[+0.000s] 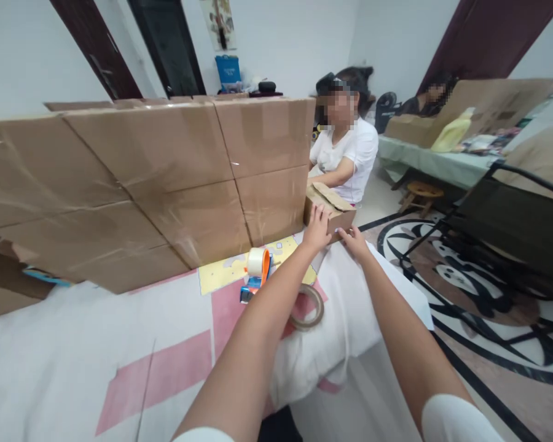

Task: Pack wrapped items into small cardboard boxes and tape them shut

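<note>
A small cardboard box (343, 224) with raised top flaps sits at the far end of the cloth-covered surface, beside the stacked boxes. My left hand (318, 227) holds its near side, with the fingers reaching up toward the top edge. Around the lower right corner, my right hand (354, 242) grips the same box. Near my left forearm stands an orange and blue tape dispenser (263, 267) with a roll of clear tape (257, 262). A roll of brown tape (309, 310) lies on the cloth between my forearms, partly covered by the left one.
Stacked cardboard boxes (184, 178) form a wall at the left. A person in a white shirt (345, 153) sits behind the small box; another person (426, 101) is farther back. A dark folding chair (525, 215) and a wooden stool (421, 191) stand at the right.
</note>
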### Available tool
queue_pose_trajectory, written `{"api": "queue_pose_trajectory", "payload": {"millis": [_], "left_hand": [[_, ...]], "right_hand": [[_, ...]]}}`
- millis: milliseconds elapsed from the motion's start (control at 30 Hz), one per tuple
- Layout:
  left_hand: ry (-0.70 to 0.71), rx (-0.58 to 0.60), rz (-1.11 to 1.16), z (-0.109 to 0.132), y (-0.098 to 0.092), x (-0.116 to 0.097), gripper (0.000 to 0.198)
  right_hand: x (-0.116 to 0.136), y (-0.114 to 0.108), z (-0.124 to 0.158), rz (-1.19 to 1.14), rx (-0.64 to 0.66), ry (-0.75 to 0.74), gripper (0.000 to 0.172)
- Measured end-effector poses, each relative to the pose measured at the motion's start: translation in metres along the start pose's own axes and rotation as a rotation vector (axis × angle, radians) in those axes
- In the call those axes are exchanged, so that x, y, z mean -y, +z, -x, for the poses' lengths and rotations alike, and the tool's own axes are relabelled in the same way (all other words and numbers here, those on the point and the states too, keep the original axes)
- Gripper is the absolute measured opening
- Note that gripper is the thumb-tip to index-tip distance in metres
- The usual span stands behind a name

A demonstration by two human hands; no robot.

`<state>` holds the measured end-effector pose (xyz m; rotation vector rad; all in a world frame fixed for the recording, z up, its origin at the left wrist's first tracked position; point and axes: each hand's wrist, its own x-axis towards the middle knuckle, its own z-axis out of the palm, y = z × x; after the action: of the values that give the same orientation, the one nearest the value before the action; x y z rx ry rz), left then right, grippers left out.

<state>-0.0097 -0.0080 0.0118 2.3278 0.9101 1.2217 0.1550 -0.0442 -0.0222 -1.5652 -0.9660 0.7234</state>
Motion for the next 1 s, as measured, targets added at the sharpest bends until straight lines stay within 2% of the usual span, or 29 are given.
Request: {"api": "queue_pose_trajectory", "payload": {"millis": [100,200,267,333,400,500,600,700,800,833,900,967,1000], "left_hand": [[-0.005,0.010,-0.027,0.026,-0.033,-0.025,0.077],[-0.004,-0.039,-0.066,0.090,-0.081,-0.054,0.063],[-0.010,-0.084,-0.101,0.146,-0.124,-0.066,0.034],[-0.029,-0.133,-0.149,0.202,-0.175,-0.067,0.010],[-0.083,-0.203,-0.212,0.251,-0.231,-0.055,0.010],[-0.229,-0.374,-0.329,0.310,-0.317,-0.021,0.014],[-0.445,-0.606,-0.459,0.356,-0.395,0.021,0.018],[-0.667,-0.789,-0.558,0.391,-0.456,0.061,0.015],[-0.836,-0.913,-0.621,0.411,-0.504,0.097,0.008],[-0.882,-0.954,-0.640,0.414,-0.518,0.109,0.016],[-0.965,-1.038,-0.673,0.417,-0.545,0.132,0.048],[-1.033,-1.112,-0.700,0.415,-0.570,0.156,0.081],[-1.055,-1.140,-0.711,0.413,-0.581,0.168,0.094]], "right_hand": [[0.020,-0.005,0.006,0.021,-0.068,0.102,0.050],[0.036,-0.008,0.021,0.011,-0.191,0.142,0.041],[0.044,-0.003,0.037,-0.011,-0.259,0.105,0.030],[0.053,0.011,0.056,-0.031,-0.275,0.033,0.030],[0.065,0.037,0.078,-0.046,-0.223,-0.056,0.036],[0.094,0.103,0.118,-0.049,-0.051,-0.190,0.045],[0.133,0.193,0.174,-0.044,0.201,-0.378,0.047],[0.167,0.289,0.246,-0.075,0.509,-0.529,0.045],[0.183,0.381,0.317,-0.069,0.849,-0.594,0.038],[0.184,0.410,0.337,-0.063,0.934,-0.594,0.032],[0.182,0.469,0.368,-0.058,1.036,-0.527,0.020],[0.180,0.524,0.388,-0.053,1.076,-0.490,0.015],[0.180,0.551,0.395,-0.057,1.090,-0.483,0.018]]}}
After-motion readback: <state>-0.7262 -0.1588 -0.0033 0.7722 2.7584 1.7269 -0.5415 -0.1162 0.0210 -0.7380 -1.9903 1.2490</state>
